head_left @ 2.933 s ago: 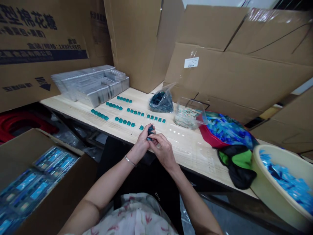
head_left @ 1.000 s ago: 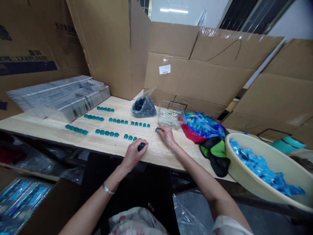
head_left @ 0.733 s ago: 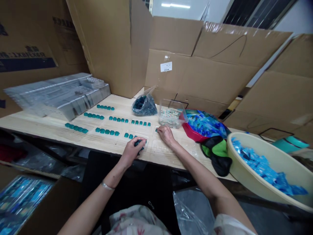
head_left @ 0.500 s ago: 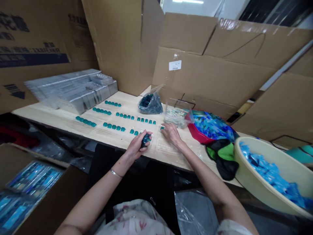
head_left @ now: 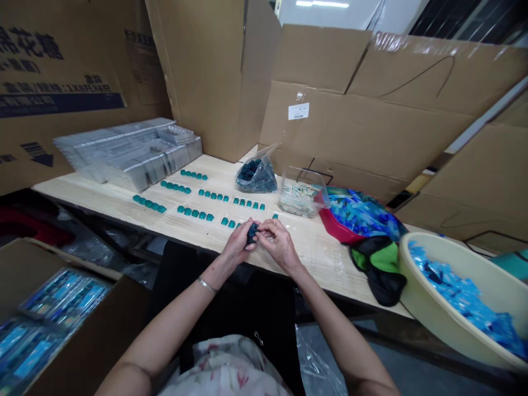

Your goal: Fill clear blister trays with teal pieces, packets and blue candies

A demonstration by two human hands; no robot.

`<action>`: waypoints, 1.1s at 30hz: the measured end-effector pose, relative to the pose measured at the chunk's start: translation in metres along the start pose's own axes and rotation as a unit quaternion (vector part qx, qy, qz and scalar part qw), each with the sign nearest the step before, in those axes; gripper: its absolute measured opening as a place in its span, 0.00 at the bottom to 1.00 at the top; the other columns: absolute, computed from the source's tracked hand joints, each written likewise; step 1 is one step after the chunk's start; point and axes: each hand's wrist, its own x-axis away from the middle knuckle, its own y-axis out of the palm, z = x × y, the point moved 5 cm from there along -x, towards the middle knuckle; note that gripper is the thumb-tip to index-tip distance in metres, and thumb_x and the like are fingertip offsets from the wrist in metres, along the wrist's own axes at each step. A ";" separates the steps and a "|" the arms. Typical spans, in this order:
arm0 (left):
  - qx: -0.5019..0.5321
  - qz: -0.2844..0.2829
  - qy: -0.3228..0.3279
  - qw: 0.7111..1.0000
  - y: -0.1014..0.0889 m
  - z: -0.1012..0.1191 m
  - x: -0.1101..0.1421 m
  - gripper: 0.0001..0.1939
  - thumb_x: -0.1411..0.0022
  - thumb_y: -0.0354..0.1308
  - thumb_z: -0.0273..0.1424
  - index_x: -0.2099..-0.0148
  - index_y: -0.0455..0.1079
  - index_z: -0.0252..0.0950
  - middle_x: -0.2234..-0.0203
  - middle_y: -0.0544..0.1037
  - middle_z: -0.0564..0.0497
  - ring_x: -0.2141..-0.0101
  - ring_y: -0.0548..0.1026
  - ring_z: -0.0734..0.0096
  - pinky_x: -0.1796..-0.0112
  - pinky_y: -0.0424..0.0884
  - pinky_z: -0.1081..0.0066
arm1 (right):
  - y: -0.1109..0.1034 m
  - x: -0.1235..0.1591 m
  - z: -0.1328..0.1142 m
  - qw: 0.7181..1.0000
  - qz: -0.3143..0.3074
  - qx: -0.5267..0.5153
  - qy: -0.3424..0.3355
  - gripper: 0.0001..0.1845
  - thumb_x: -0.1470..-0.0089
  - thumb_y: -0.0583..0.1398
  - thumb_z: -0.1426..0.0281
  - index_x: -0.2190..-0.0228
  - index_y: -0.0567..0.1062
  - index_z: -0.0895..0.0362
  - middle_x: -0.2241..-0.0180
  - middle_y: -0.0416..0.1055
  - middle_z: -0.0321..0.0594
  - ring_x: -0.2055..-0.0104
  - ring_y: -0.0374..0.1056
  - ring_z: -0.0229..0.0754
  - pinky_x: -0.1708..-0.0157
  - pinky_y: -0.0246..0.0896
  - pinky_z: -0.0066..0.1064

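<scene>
In the head view, the right hand (head_left: pixel 280 247) has left the lone teal piece (head_left: pixel 275 216), where its fingertips were a moment ago, and is back against the left hand (head_left: pixel 241 242). The left hand stays curled around a clump of dark teal pieces (head_left: pixel 252 234); the right hand's fingertips are drawn narrow beside that clump, and I cannot tell whether they grip one. The lone piece remains on the surface (head_left: pixel 330 264), at 1 o'clock from the hands. Unchanged are the rows of teal pieces (head_left: pixel 195 213) towards 10 o'clock, the plastic bag (head_left: pixel 266 180) at 12 and the clear tub (head_left: pixel 295 210) at 2.
</scene>
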 end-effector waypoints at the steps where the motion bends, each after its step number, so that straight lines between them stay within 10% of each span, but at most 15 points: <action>1: 0.001 -0.002 0.003 1.000 0.001 0.001 0.000 0.17 0.48 0.58 0.40 0.64 0.66 0.30 0.80 0.65 0.54 0.84 0.59 0.85 0.88 0.45 0.84 | -0.002 -0.001 0.005 0.999 0.013 -0.032 0.024 0.07 0.55 0.62 0.66 0.71 0.74 0.55 0.65 0.68 0.40 0.67 0.67 0.38 0.66 0.66 0.31; 7: -0.065 0.005 0.035 0.997 0.004 0.011 0.003 0.18 0.50 0.59 0.43 0.67 0.64 0.32 0.74 0.67 0.53 0.83 0.59 0.87 0.89 0.45 0.85 | -0.019 -0.003 0.024 0.952 0.074 -0.238 0.180 0.15 0.60 0.65 0.64 0.69 0.72 0.57 0.76 0.72 0.35 0.74 0.69 0.36 0.66 0.66 0.32; 16: -0.363 0.035 0.127 0.923 0.015 0.020 0.014 0.16 0.49 0.57 0.42 0.65 0.70 0.35 0.85 0.62 0.58 0.84 0.59 0.81 0.85 0.53 0.81 | -0.022 -0.001 0.026 0.957 0.078 -0.222 0.169 0.16 0.59 0.65 0.62 0.67 0.76 0.57 0.76 0.74 0.36 0.74 0.69 0.37 0.65 0.66 0.33; 26: -0.413 0.027 0.148 0.898 0.015 0.021 0.012 0.15 0.46 0.54 0.41 0.63 0.70 0.36 0.87 0.61 0.59 0.86 0.58 0.79 0.85 0.54 0.79 | -0.025 0.000 0.023 0.970 0.075 -0.175 0.148 0.15 0.56 0.62 0.61 0.66 0.76 0.57 0.77 0.74 0.37 0.74 0.70 0.38 0.63 0.67 0.35; 33: -0.535 -0.010 0.339 0.773 0.028 0.033 0.018 0.04 0.45 0.52 0.28 0.68 0.68 0.35 0.71 0.74 0.50 0.67 0.71 0.70 0.62 0.65 0.69 | -0.021 0.004 0.024 0.985 0.070 -0.105 0.119 0.15 0.57 0.63 0.64 0.65 0.74 0.57 0.72 0.74 0.39 0.69 0.71 0.41 0.63 0.68 0.34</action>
